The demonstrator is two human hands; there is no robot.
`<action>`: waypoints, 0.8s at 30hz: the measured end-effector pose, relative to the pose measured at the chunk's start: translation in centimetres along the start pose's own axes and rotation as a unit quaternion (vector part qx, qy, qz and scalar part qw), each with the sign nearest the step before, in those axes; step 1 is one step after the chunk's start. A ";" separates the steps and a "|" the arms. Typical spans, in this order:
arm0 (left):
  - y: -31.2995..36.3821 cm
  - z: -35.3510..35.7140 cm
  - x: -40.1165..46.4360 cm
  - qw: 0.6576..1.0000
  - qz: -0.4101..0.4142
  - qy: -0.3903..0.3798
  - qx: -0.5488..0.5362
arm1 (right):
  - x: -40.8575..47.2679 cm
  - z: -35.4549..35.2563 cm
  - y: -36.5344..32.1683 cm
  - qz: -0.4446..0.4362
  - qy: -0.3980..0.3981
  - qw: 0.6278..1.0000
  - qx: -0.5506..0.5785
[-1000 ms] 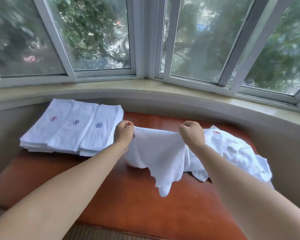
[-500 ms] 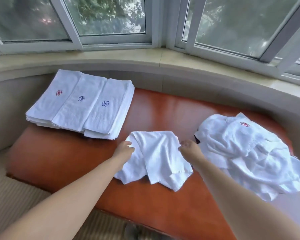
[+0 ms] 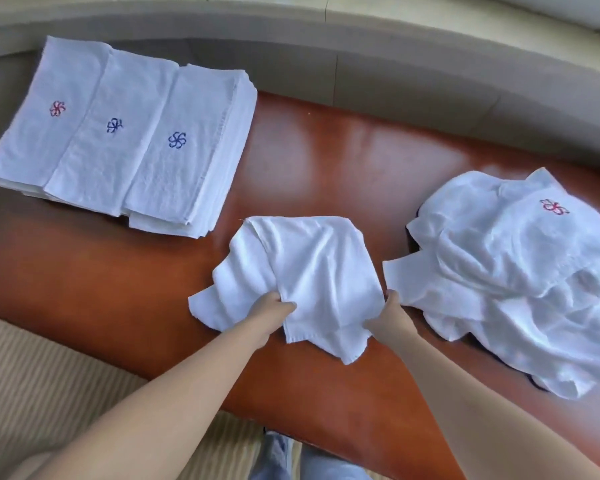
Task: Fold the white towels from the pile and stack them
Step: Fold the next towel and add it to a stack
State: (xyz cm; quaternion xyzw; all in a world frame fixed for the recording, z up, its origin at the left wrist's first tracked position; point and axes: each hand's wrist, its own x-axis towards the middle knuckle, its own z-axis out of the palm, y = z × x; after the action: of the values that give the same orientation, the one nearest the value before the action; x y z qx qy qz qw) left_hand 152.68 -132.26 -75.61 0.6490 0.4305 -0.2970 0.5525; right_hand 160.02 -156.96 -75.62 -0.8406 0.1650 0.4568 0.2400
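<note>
Head view looks down on a reddish-brown wooden table (image 3: 326, 157) that stands against a curved grey ledge (image 3: 395, 71). You hold 1 white towel (image 3: 312, 271) near the front middle of the table. It lies rumpled on the wood, partly doubled over, with loose corners that spread to the left and toward you.

Your left hand (image 3: 274, 306) grips the towel at its near edge, a little left of the middle; the fingers are curled into the cloth and a fold covers their tips. Your right hand (image 3: 390, 308) pinches the near right corner of the same towel. Most of this hand is hidden by the cloth, so I cannot tell exactly how the fingers lie, but it seems to be closed on the fabric.

At the far left of the table you have the folded towels (image 3: 118, 133): 3 neat stacks side by side, each one overlapping the next. The top towel of the left stack carries a red flower mark (image 3: 57, 108), and the other 2 carry blue flower marks (image 3: 177, 140).

On the right side lies the pile of unfolded towels (image 3: 520, 278), crumpled, with 1 red mark (image 3: 555, 206) visible on top. One flat corner of the pile lies just beside your right hand.

Below the table edge a beige ribbed surface (image 3: 49, 382) shows, and between your forearms a bit of blue jeans (image 3: 281, 455).
</note>
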 end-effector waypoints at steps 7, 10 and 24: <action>6.3 -2.6 -1.4 0.984 -0.042 0.021 -0.171 | -0.9 -4.3 -2.9 -0.065 -0.168 0.953 -0.243; 12.7 -4.7 -2.5 0.930 0.031 0.012 -0.365 | -2.4 -9.7 -6.2 -0.045 -0.165 0.976 -0.137; 23.5 -11.8 -11.5 0.888 0.162 0.067 -0.426 | -9.2 -18.8 -13.8 -0.258 0.321 0.911 0.032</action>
State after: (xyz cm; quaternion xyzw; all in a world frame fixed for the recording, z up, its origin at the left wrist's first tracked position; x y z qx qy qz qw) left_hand 167.23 -123.84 -52.34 0.4303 0.4406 0.0521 0.7861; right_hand 175.02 -155.39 -55.54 -0.9470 0.0249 0.0786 0.3105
